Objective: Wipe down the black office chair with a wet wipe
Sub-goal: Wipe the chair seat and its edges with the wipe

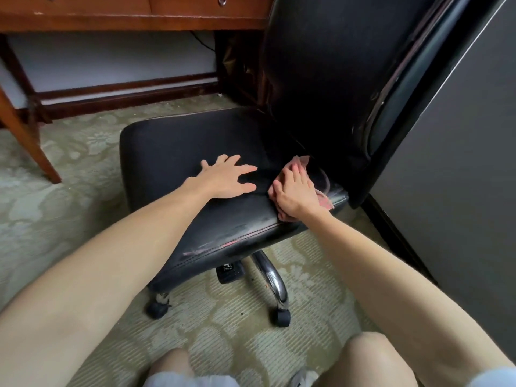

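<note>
Pressing flat with right hand (296, 191), fingers straight, on crumpled pinkish wet wipe (303, 162) at rear corner of black leather office chair seat (173, 146), beside backrest (321, 65). Bracing with left hand (229, 178), splayed on seat. Judged mid-wipe of seat; needing even sweep forward next.

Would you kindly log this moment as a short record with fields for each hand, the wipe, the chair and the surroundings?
left hand: flat on the seat, fingers spread
right hand: presses the wipe onto the seat beside the backrest
wipe: pinkish, crumpled under the hand
chair: black, scuffed near edge
surroundings: wooden desk, patterned carpet
</note>
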Available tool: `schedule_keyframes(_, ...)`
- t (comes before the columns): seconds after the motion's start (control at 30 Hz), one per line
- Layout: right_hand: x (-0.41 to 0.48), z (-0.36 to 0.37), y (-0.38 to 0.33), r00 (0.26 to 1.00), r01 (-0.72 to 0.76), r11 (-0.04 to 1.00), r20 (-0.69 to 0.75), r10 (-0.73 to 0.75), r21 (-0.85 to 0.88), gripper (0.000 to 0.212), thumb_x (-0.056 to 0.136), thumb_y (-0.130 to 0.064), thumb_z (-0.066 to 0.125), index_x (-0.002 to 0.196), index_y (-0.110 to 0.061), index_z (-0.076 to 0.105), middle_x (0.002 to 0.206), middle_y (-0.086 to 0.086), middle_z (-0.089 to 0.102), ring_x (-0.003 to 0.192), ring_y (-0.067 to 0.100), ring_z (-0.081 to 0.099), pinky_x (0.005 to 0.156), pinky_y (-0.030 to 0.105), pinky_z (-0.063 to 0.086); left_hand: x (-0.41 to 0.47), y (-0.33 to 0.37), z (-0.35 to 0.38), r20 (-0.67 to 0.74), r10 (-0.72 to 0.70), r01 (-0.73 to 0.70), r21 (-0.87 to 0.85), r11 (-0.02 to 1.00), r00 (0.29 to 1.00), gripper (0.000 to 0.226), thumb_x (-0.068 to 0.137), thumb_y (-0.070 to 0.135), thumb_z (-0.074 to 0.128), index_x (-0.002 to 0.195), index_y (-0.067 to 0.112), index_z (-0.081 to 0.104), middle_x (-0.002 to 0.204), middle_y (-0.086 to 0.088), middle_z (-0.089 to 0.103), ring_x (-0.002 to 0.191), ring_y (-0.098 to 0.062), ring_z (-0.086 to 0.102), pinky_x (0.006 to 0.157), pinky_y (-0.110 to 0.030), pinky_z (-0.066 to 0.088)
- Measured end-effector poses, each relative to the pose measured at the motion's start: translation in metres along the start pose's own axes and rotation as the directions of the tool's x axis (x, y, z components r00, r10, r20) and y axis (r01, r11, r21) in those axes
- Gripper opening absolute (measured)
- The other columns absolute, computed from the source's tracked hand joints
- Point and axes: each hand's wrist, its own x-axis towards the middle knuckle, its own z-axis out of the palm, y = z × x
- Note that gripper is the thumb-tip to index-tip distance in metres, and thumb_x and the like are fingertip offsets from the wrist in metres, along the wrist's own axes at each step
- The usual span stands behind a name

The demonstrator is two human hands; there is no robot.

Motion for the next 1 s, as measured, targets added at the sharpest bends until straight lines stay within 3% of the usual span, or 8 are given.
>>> schedule_keyframes(0.07, 0.001, 0.008, 0.004, 0.999, 0.015, 0.999, 0.043, -0.013, -0.048, 0.060, 0.106, -0.039, 0.021, 0.156, -0.008, 0.011, 0.165, 0.015, -0.001, 0.153, 0.027, -0.005, 0.123, 0.042, 0.000, -0.004, -0.009, 0.001, 0.002, -0.013, 0.013, 0.033, 0.999, 1.000, 0.056, 0.098, 0.058, 0.041, 0.150, 0.049, 0.024, 0.165, -0.002, 0.005, 0.151, -0.026, -0.004, 0.114, -0.066, 0.002)
schedule_keyframes(0.13, 0.001, 0.014, 0.004, 0.998, 0.045, 0.994, 0.045, -0.041, -0.099, 0.061, 0.106, -0.039, 0.019, 0.157, -0.008, 0.007, 0.165, 0.016, -0.003, 0.153, 0.027, -0.007, 0.123, 0.043, 0.000, -0.009, -0.021, -0.002, 0.002, -0.046, 0.046, 0.034, 0.998, 0.999, 0.055, 0.098, 0.058, 0.040, 0.150, 0.049, 0.023, 0.165, -0.002, 0.004, 0.151, -0.026, -0.005, 0.115, -0.066, 0.003)
schedule_keyframes(0.33, -0.038, 0.035, -0.028, 0.964, 0.262, 0.951, 0.005, -0.265, -0.165, 0.060, 0.104, -0.041, 0.013, 0.157, -0.013, 0.014, 0.166, 0.009, 0.003, 0.153, 0.021, -0.001, 0.123, 0.035, 0.000, -0.026, -0.047, -0.006, 0.038, -0.082, 0.080, 0.037, 0.996, 0.996, 0.057, 0.096, 0.065, 0.036, 0.149, 0.053, 0.020, 0.166, 0.001, -0.001, 0.151, -0.023, -0.007, 0.116, -0.064, 0.006)
schedule_keyframes(0.47, -0.056, 0.042, -0.014, 0.903, 0.380, 0.918, -0.170, -0.395, -0.114, 0.064, 0.101, -0.043, 0.013, 0.153, -0.011, 0.030, 0.162, 0.009, 0.024, 0.151, 0.020, 0.019, 0.123, 0.033, 0.010, -0.035, -0.052, 0.013, 0.063, -0.085, 0.077, 0.109, 0.991, 0.994, 0.064, 0.091, 0.075, 0.024, 0.150, 0.055, 0.011, 0.166, 0.001, -0.002, 0.151, -0.024, -0.008, 0.116, -0.063, 0.002)
schedule_keyframes(0.6, -0.054, 0.044, -0.007, 0.906, 0.319, 0.944, -0.267, -0.329, -0.082, 0.060, 0.101, -0.040, 0.021, 0.150, -0.011, 0.039, 0.159, 0.009, 0.033, 0.149, 0.021, 0.027, 0.122, 0.034, 0.015, -0.043, -0.053, 0.014, 0.054, -0.067, 0.061, 0.096, 0.993, 0.996, 0.068, 0.088, 0.079, 0.025, 0.150, 0.054, 0.012, 0.166, 0.002, -0.001, 0.152, -0.022, -0.008, 0.117, -0.061, 0.001)
schedule_keyframes(0.8, -0.056, 0.050, -0.015, 0.928, 0.138, 0.990, -0.346, -0.136, -0.019, 0.064, 0.099, -0.044, 0.015, 0.151, -0.014, 0.039, 0.159, 0.003, 0.034, 0.149, 0.015, 0.025, 0.119, 0.030, 0.011, -0.048, -0.045, 0.015, 0.084, -0.064, 0.053, 0.128, 0.990, 0.994, 0.072, 0.086, 0.082, 0.025, 0.150, 0.055, 0.008, 0.166, -0.001, -0.004, 0.151, -0.025, -0.010, 0.116, -0.063, 0.000)
schedule_keyframes(1.0, -0.113, 0.082, -0.056, 0.884, 0.263, 0.965, -0.402, -0.238, 0.006, 0.059, 0.100, -0.033, 0.024, 0.146, -0.002, 0.043, 0.153, 0.015, 0.041, 0.146, 0.030, 0.030, 0.120, 0.045, 0.016, -0.046, -0.046, 0.017, 0.096, -0.077, 0.063, 0.138, 0.988, 0.992, 0.075, 0.082, 0.086, 0.021, 0.149, 0.057, 0.006, 0.166, -0.001, -0.005, 0.151, -0.028, -0.010, 0.115, -0.066, 0.001)
